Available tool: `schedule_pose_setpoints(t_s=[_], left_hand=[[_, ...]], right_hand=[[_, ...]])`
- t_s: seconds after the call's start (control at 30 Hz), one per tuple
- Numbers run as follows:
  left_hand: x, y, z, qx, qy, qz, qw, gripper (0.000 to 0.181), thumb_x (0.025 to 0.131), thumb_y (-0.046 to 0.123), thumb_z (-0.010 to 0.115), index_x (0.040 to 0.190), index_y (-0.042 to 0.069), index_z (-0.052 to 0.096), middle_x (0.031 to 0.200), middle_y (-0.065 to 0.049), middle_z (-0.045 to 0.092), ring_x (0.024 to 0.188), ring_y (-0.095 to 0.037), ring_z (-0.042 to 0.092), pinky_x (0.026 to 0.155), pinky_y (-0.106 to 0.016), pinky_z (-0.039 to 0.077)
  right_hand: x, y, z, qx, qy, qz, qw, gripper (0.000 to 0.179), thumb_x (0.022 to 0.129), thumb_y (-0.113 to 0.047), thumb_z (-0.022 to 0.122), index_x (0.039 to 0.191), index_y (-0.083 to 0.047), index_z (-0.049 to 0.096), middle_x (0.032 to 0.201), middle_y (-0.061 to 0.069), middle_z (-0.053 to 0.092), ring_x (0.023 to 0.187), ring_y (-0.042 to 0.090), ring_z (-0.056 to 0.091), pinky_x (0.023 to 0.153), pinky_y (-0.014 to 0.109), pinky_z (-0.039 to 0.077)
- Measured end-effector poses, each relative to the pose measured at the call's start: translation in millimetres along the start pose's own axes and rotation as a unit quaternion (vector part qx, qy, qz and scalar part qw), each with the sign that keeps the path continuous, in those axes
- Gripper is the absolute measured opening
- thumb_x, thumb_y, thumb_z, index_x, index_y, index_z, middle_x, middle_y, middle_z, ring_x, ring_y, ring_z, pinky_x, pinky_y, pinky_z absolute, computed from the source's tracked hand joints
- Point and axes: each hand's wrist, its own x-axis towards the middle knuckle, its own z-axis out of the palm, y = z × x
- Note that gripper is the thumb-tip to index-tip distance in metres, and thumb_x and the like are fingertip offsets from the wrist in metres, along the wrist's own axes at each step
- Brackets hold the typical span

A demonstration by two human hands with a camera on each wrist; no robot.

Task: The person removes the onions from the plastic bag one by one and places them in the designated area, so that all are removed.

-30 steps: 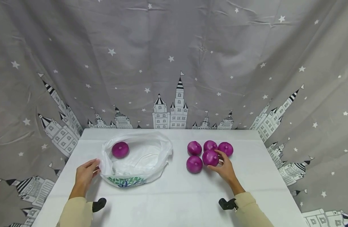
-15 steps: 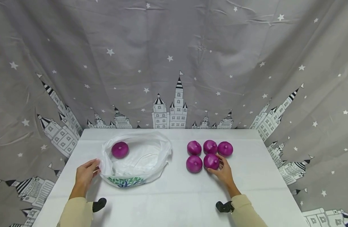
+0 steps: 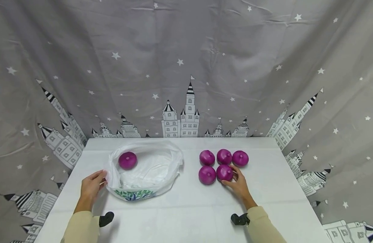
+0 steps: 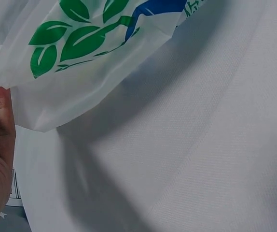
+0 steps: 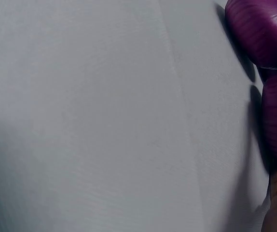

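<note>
My left hand [image 3: 92,188] pinches the left rim of a white plastic bag [image 3: 166,184] with a green leaf print. In the left wrist view, the fingertips [image 4: 3,99] meet the bag's edge. One red onion [image 3: 127,160] lies inside the bag at its left. To the right, my right hand [image 3: 239,184] holds another red onion [image 3: 224,173] between thumb and fingers, down at the table. Touching or nearly touching it on the left is a red onion [image 3: 207,175]. The right wrist view shows the held onion [image 5: 276,118] only at its right edge.
Behind the held onion stand three more red onions, the left one [image 3: 207,157], the middle one [image 3: 224,157] and the right one [image 3: 240,158]. All are on a white-covered table [image 3: 174,222]. A grey curtain [image 3: 137,44] with stars and castles hangs along the table's back edge.
My right hand has lowered the onion it holds to the table, in front of the back row. It then shifts slightly left, up to the neighbouring onion. The left hand and bag stay put.
</note>
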Motion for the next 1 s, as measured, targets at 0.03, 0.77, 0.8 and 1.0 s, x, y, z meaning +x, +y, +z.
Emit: schedule_pose_setpoints(t_s=[0.03, 0.77, 0.8, 1.0], left_hand=[[4.7, -3.6, -0.6, -0.002, 0.012, -0.004, 0.9999, 0.048, 0.089, 0.029, 0.071, 0.127, 0.002, 0.06, 0.085, 0.015, 0.06, 0.076, 0.001, 0.058, 0.066, -0.013, 0.054], [23.9, -22.9, -2.8, 0.056, 0.032, -0.016, 0.9978, 0.064, 0.09, 0.04, 0.066, 0.14, 0.002, 0.048, 0.116, -0.001, 0.058, 0.086, -0.002, 0.055, 0.07, -0.011, 0.053], [23.8, -23.5, -1.3, 0.068, 0.032, -0.013, 0.9971, 0.065, 0.091, 0.041, 0.065, 0.14, 0.002, 0.048, 0.122, -0.005, 0.056, 0.088, -0.003, 0.055, 0.07, -0.011, 0.053], [23.1, -25.8, 2.2, 0.092, 0.045, -0.013, 0.9946, 0.066, 0.092, 0.046, 0.06, 0.141, 0.004, 0.047, 0.136, -0.012, 0.047, 0.095, -0.006, 0.053, 0.071, -0.007, 0.051]], right_hand=[[0.8, -1, 0, 0.0, -0.004, -0.001, 1.0, 0.078, 0.073, 0.009, 0.077, 0.141, 0.006, 0.038, 0.138, 0.028, 0.041, 0.128, 0.043, 0.042, 0.11, 0.048, 0.035], [4.3, -45, -5, -0.132, 0.013, 0.007, 0.9912, 0.067, 0.079, -0.008, 0.077, 0.136, 0.004, 0.044, 0.139, 0.025, 0.044, 0.13, 0.042, 0.038, 0.111, 0.055, 0.03], [4.3, -49, -4, -0.137, 0.018, 0.003, 0.9903, 0.066, 0.079, -0.008, 0.076, 0.135, 0.005, 0.044, 0.138, 0.026, 0.045, 0.13, 0.043, 0.038, 0.11, 0.056, 0.03], [7.0, -70, 9, -0.119, 0.011, -0.005, 0.9928, 0.068, 0.08, -0.008, 0.076, 0.138, 0.003, 0.043, 0.138, 0.025, 0.045, 0.131, 0.04, 0.039, 0.112, 0.055, 0.029]])
